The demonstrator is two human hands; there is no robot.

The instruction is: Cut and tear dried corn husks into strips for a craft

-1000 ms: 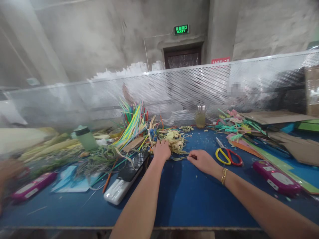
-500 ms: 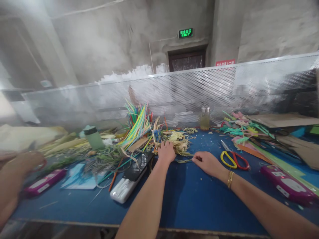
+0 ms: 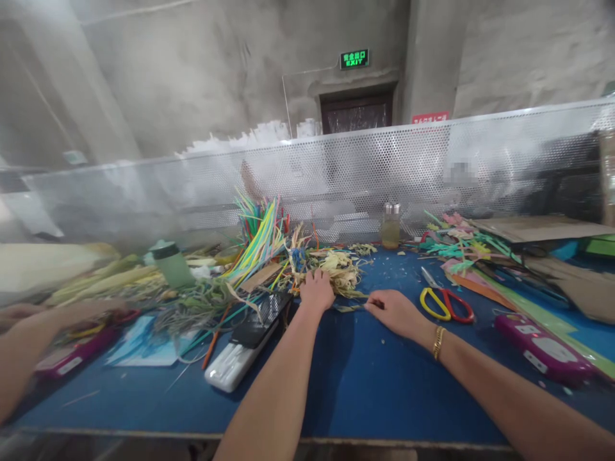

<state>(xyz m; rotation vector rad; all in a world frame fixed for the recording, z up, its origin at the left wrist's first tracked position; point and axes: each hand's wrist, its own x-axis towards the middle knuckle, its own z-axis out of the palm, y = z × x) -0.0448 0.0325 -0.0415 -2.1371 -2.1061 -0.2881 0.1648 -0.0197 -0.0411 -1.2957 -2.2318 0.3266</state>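
Note:
My left hand (image 3: 316,291) lies curled on the near edge of a heap of dried straw-coloured leaf strips (image 3: 339,267) on the blue table (image 3: 365,384). My right hand (image 3: 391,312) rests a little to its right, fingers pinched on the end of a thin woven strip (image 3: 349,308) that runs back toward the heap. A gold bracelet sits on my right wrist. Behind the heap, a bundle of yellow, green and red plastic strips (image 3: 262,238) fans upward.
Scissors with yellow and red handles (image 3: 444,302) lie right of my right hand, a magenta device (image 3: 542,346) farther right. A white case under a black phone (image 3: 247,342), a green bottle (image 3: 169,262) and a glass jar (image 3: 390,225) stand nearby. Another person's arm (image 3: 29,339) reaches in at left. Perforated metal screen behind.
My hands have barely moved on the strips. The other person's arm at the left has stretched farther in over the magenta object there. The camera has shifted slightly.

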